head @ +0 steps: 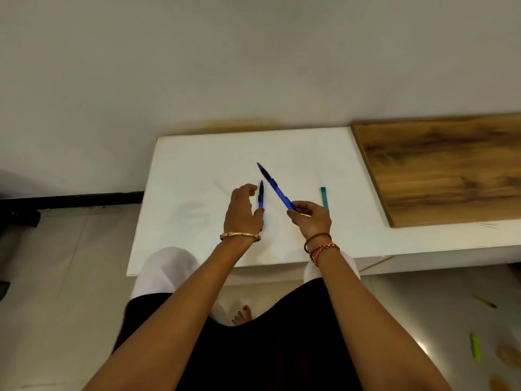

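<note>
I see my right hand (308, 218) pinching the pen (279, 191) by its near end, between thumb and fingertips. The pen is lifted off the bench (197, 165), above its middle. Its long axis runs on a diagonal, and the far, pointed end aims away from me and to the left, toward the wall (197, 52).

The pen is a slim blue barrel with a black grip near the tip and a small clip just below it.

A second pen (261, 196) of the same make lies flat on the bench just left of the first. Its axis runs almost straight away from me, tip toward the wall. My left hand (242, 213) sits against it. The thumb lies over the barrel and the fingers curl loosely beside the tip, but I cannot tell whether it grasps the second pen or only touches it.

A teal pen (324, 197) lies to the right of my right hand, also pointing away from me.

The bench is white and smooth, set against a plain pale wall. A wooden board (439, 170) lies on its right part. The floor (56, 277) is light tile. On it, at the right, lie a green marker (475, 347) and a yellow pencil (485, 301). I see a gold bangle (239, 235) on my left wrist and thread bands (321, 246) on my right.
</note>
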